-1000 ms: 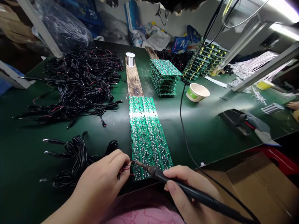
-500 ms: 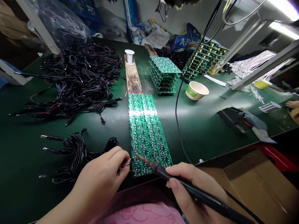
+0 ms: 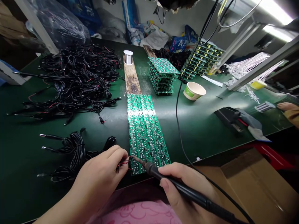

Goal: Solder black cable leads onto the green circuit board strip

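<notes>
My left hand (image 3: 99, 171) pinches thin red and black wire ends (image 3: 123, 164) at the near end of a row of green circuit boards (image 3: 146, 140). My right hand (image 3: 179, 180) grips a black soldering iron (image 3: 198, 197) like a pen. The iron's metal tip (image 3: 137, 160) sits right by those wire ends, over the board's near left corner. Thick black cables with barrel plugs (image 3: 76, 152) lie just beyond my left hand. Part of the wire ends is hidden by my fingers.
A large heap of black cables (image 3: 77, 84) covers the green bench's left side. Farther back are a solder spool (image 3: 128, 57) on a scorched wooden board (image 3: 131, 76), stacked boards (image 3: 162, 76) and a paper cup (image 3: 193, 91). A co-worker's hand (image 3: 287, 106) shows at right.
The whole view has drifted slightly left and up with my head. My hands and the iron stay close to the wire ends, and the co-worker's hand shows more at right.
</notes>
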